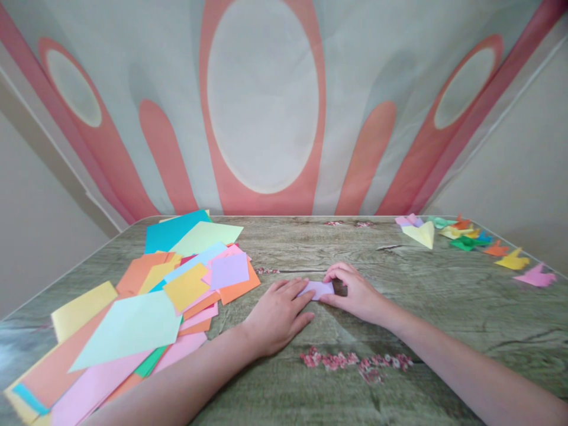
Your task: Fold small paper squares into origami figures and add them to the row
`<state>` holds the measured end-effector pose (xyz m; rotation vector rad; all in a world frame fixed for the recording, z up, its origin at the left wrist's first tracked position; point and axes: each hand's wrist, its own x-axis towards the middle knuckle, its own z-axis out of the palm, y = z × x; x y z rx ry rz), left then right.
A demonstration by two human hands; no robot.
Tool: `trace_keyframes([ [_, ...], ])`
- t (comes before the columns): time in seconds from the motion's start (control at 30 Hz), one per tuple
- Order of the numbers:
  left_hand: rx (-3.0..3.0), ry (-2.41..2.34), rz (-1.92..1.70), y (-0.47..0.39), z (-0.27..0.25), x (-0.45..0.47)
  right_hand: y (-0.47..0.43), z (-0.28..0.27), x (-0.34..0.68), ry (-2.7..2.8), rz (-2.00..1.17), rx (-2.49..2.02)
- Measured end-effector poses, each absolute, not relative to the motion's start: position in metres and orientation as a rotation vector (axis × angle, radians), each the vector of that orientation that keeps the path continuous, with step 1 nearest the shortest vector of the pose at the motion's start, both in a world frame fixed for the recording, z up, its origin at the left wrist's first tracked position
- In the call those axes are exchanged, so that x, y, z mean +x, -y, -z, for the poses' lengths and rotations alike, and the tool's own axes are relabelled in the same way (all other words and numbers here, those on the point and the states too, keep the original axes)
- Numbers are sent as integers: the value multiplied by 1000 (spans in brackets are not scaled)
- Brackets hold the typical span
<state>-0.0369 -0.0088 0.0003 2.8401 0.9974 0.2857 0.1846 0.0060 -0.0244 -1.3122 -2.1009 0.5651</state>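
A small piece of lavender paper [320,290], folded into a narrow strip, lies on the table between my hands. My left hand [280,313] rests flat on its left part, fingers stretched out and covering that end. At the right end, my right hand [355,293] grips the paper's edge, with the thumb at the near corner and the bent index finger at the far corner. A dark gap shows between that thumb and finger.
Loose coloured paper sheets [133,325] spread over the table's left side, close to my left forearm. Several folded paper figures [512,260] and a pale yellow folded paper [419,234] stand at the back right. The wood-patterned table [399,396] ends at a backdrop [266,100].
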Motion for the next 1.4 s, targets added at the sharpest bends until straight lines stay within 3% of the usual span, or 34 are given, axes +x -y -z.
trace_keyframes([
  [0.5, 2672, -1009, -575, -13, 12, -46, -6, 27, 187, 2134, -536, -1293],
  [1.4, 2691, -1097, -546, -12, 7, -48, -1, 27, 185, 2164, -429, -1230],
])
